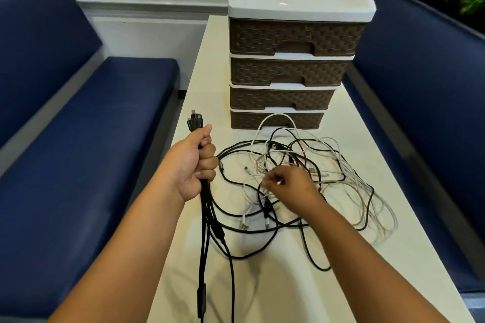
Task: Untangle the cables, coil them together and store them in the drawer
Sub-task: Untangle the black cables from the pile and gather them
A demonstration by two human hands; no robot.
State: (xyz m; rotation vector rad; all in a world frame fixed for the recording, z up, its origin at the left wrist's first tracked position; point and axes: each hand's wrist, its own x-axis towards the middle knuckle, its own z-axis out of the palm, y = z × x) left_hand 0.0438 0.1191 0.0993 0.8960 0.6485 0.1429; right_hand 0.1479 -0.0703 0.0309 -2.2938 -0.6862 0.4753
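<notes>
Your left hand [195,162] has a fist grip clamped round a bundle of black cables [207,207], plug ends sticking up above it, the rest hanging below past the table [275,283] edge. Your right hand [291,186] is down in the tangled pile of black and white cables [328,173], fingertips pinching a white cable end [280,182]. The pile spreads to the right of and beyond that grip. Drawer unit [288,71] stands just past the pile, all four drawers closed; a white loop touches the bottom one
</notes>
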